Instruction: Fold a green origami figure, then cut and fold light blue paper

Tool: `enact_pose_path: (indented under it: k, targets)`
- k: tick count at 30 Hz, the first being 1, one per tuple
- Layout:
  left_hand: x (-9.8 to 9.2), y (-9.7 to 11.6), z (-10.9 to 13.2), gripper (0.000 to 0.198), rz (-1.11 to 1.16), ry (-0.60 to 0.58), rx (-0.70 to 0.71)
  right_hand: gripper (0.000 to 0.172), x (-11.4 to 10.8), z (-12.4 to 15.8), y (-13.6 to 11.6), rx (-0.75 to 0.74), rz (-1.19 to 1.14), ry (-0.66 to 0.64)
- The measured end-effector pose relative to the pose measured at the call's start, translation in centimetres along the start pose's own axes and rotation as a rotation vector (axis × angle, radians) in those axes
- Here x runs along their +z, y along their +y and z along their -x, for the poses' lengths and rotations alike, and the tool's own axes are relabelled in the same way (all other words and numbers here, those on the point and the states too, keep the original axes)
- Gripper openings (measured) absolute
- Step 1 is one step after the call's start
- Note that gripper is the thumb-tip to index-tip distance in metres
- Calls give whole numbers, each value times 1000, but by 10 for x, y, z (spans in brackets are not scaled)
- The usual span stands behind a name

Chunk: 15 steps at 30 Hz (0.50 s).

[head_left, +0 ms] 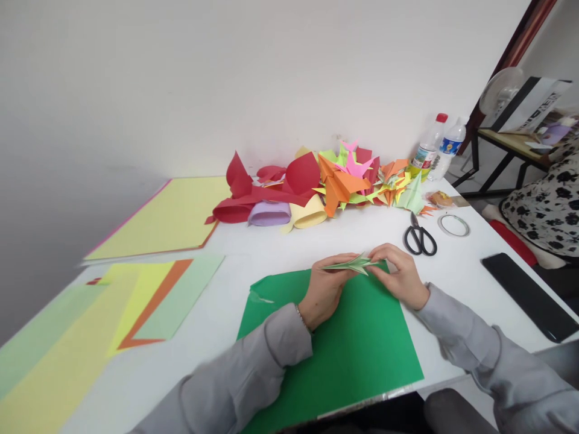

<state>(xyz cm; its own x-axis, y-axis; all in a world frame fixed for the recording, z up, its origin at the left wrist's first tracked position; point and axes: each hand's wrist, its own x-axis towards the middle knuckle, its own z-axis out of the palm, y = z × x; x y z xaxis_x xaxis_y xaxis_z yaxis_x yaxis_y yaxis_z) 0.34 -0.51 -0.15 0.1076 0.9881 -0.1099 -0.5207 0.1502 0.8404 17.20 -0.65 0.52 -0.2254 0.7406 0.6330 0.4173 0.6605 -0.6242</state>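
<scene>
Both my hands pinch a small, pale green folded paper piece (pixel 355 263) just above a dark green sheet (pixel 335 349) lying on the white table (pixel 235 253). My left hand (pixel 323 289) grips the piece's left end with closed fingers. My right hand (pixel 400 274) holds its right end, fingers curled around it. Grey sleeves cover both my arms.
A heap of folded coloured paper shapes (pixel 325 184) lies by the wall. Black scissors (pixel 420 238), a tape ring (pixel 453 225) and a black phone (pixel 529 295) are on the right. Two bottles (pixel 434 147) stand at the back. Stacked coloured sheets (pixel 149 301) lie left.
</scene>
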Motion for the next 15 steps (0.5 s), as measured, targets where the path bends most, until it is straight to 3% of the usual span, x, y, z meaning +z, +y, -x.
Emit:
enact_pose_path:
  k: [15]
  targets:
    - [-3,-2,-4,18,-40,3,70,3,0,3,12,-48,181,-26]
